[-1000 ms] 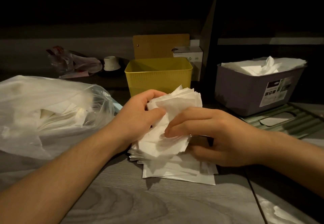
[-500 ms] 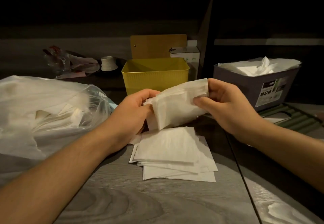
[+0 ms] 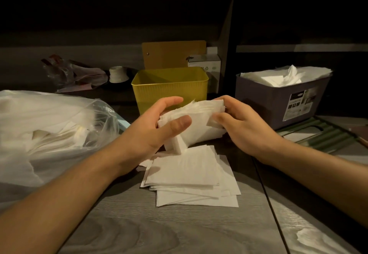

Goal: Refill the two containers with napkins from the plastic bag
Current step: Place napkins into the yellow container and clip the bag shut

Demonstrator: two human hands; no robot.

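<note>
Both hands hold a stack of white napkins (image 3: 199,122) just in front of the yellow container (image 3: 169,90). My left hand (image 3: 159,128) grips its left end, thumb on top. My right hand (image 3: 237,124) grips its right end. More loose napkins (image 3: 191,178) lie fanned on the table below. The yellow container looks hollow, with no napkins showing inside. At the right, the purple container (image 3: 278,102) is filled to the brim with napkins. The clear plastic bag (image 3: 47,130) of napkins lies at the left.
The grey wood-grain table (image 3: 159,230) has a seam running down its right side. A wooden board (image 3: 173,54) and a small white box (image 3: 205,64) stand behind the yellow container. A crumpled wrapper (image 3: 69,74) and a roll of tape (image 3: 118,73) lie at the back left. A green ribbed lid (image 3: 318,136) lies under the purple container.
Both hands lifted a stack of napkins off the loose pile. My right hand moved from the pile to the stack's right end, and the stack now sits level between both hands.
</note>
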